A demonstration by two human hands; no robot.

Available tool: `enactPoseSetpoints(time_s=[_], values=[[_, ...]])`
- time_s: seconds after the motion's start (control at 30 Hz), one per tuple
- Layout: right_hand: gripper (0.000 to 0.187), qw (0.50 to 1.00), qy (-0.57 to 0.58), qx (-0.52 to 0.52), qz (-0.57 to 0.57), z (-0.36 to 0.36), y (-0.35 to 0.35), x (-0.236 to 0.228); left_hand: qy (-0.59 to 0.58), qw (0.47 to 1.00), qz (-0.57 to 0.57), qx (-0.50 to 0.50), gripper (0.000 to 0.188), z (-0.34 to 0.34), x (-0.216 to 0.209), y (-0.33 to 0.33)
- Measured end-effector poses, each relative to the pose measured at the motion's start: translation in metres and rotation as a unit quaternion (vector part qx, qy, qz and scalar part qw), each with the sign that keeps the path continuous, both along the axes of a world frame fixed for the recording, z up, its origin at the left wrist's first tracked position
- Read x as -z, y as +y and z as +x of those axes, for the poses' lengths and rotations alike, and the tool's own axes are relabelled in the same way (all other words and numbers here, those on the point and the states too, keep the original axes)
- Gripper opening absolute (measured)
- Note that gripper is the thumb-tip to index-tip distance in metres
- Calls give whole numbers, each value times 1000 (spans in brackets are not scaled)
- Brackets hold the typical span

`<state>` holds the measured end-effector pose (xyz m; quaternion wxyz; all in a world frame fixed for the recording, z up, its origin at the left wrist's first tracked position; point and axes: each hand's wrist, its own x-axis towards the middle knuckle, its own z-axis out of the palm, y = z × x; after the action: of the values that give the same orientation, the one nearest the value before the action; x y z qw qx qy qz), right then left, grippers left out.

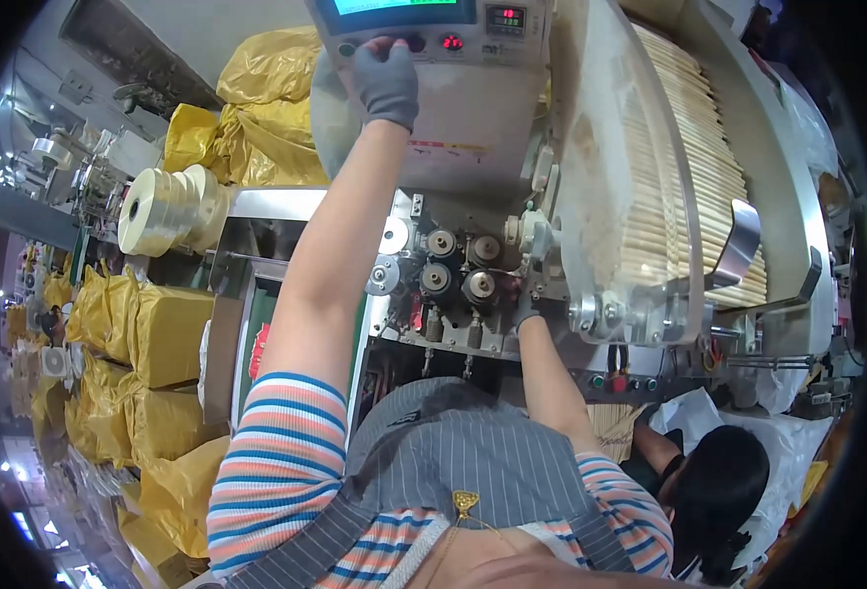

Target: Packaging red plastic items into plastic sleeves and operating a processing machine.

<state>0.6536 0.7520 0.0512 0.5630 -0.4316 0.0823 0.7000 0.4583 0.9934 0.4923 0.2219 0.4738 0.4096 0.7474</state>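
My left hand (386, 80), in a grey glove with bare fingertips, reaches up to the machine's control panel (433, 98). Its fingers are bent and drawn together over the row of knobs below the screen (404, 8); whatever lies under the fingertips is hidden. A dark knob (416, 44) sits just right of them. My right hand (528, 306), also gloved, is low at the right side of a cluster of metal rollers (459, 265). Dark machine parts and shadow hide its fingers.
Thin wooden sticks (689, 157) fill a hopper behind a clear curved guard (640, 147) at right. White film rolls (163, 208) and yellow bags (129, 324) stand at left. A co-worker's dark-haired head (723, 491) is low at right, near bundled sticks (612, 430).
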Motion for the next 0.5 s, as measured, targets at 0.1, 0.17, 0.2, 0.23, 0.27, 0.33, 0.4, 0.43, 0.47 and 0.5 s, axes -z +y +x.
enactPoseSetpoints(time_s=[0.1, 0.17, 0.2, 0.23, 0.27, 0.33, 0.4, 0.43, 0.47, 0.5], values=[[19, 986, 122, 13, 115, 11, 2, 7, -92, 987, -102, 84, 17, 9, -26, -9], [23, 866, 477, -34, 148, 14, -1, 0, -187, 961, -136, 152, 16, 4, -34, -12], [23, 866, 478, -35, 145, 12, -2, -3, -188, 961, -138, 149, 16, 4, -36, -14], [23, 969, 228, -27, 94, 7, -3, -10, -216, 949, -151, 171, 16, 5, -39, -17], [24, 998, -42, -27, 43, 0, 0, -19, -248, 938, -155, 186, 16, -3, -43, -20], [23, 1000, -25, 13, 1, -6, -1, -33, -136, 974, -81, 159, 21, -20, -24, 3], [21, 990, -110, -2, -90, -7, -4, -41, -284, 902, -173, 276, 27, -36, -25, 2], [19, 993, -116, 0, 1, -5, -8, -46, -285, 901, -176, 277, 27, -37, -25, -3], [19, 993, -114, 4, -4, -4, -13, -51, -209, 926, -178, 259, 26, -35, -26, -17], [19, 997, -75, 3, -5, -4, -14, -56, -132, 945, -180, 239, 26, -34, -25, -33]])
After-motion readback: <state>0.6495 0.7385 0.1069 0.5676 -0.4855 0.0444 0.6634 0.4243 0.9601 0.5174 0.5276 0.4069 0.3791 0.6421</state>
